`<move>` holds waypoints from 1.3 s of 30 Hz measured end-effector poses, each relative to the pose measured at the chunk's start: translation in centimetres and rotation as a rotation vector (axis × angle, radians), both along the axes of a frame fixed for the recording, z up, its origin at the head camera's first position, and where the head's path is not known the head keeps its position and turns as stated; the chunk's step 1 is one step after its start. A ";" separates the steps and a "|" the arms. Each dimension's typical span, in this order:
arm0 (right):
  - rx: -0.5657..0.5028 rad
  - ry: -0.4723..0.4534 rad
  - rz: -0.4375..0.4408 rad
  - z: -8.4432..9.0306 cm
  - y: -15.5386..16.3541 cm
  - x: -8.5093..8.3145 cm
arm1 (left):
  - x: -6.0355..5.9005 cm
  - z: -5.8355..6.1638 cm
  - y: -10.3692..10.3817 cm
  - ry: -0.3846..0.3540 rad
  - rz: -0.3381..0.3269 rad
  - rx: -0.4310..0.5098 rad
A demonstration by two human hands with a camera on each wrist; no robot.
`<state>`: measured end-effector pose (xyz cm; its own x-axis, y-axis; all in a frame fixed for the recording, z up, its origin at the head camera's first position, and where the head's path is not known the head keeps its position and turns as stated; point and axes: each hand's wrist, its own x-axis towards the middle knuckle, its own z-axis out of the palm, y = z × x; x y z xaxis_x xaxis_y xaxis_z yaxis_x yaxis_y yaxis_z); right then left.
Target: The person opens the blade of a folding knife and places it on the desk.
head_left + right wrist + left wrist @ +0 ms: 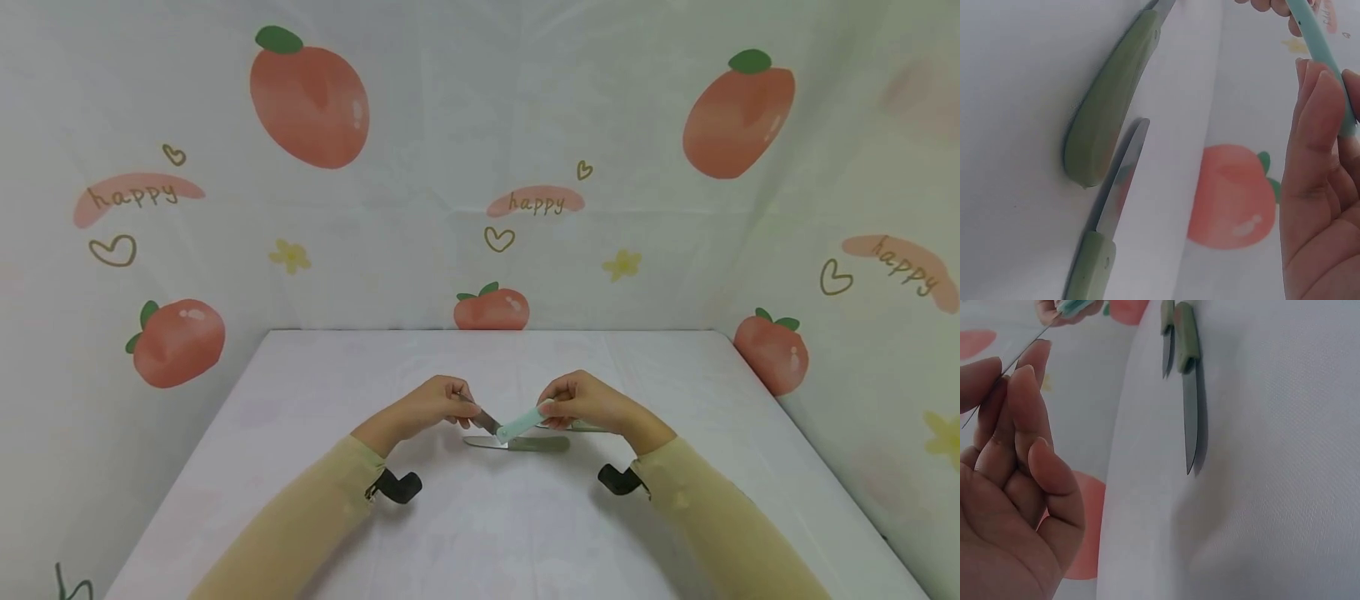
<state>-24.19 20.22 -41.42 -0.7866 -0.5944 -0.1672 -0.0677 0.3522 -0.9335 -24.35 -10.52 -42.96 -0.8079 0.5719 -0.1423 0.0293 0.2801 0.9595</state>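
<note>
Above the white table (480, 533), both hands hold one knife between them. My left hand (463, 404) pinches its thin steel blade (486, 420); in the left wrist view the fingers (1019, 394) close on the blade's edge (1019, 357). My right hand (551, 410) grips its pale teal handle (519, 426), which the right wrist view shows running past the fingers (1316, 131) as a teal bar (1317, 44). Below the hands a second knife with a green handle (538, 444) lies flat, blade pointing left.
A third knife (587, 427) lies just behind my right hand; in the right wrist view its blade (1124, 178) sits beside the green handle (1116, 100). Peach-print cloth walls (480, 167) close in the table at the back and both sides.
</note>
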 end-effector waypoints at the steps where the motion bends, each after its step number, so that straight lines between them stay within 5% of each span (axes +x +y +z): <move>1: 0.003 0.003 0.003 0.0 0.0 0.0 | 0.0 0.0 0.0 -0.002 -0.002 -0.001; 7: -0.004 0.040 -0.027 -0.2 -0.2 -0.2 | 0.0 -0.1 -0.1 -0.008 0.020 -0.024; 13: -0.058 0.087 -0.150 -0.2 -0.5 -0.3 | -0.5 0.0 -0.3 0.009 0.120 0.000; 24: -0.270 0.107 -0.449 -0.8 -1.7 -0.1 | -0.7 -0.5 1.0 -0.067 0.363 0.221; 31: -0.435 0.021 -0.609 -1.5 -2.9 0.1 | 0.0 -0.9 2.2 -0.106 0.536 0.350; 39: -0.445 -0.014 -0.709 -1.5 -3.8 0.8 | 0.5 -1.3 3.1 -0.106 0.631 0.421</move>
<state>-23.38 16.45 -42.87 -0.9985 0.0273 -0.0465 0.0437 -0.0951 -0.9945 -23.89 -7.46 -44.23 -0.9935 0.0300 -0.1094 -0.1130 -0.1768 0.9777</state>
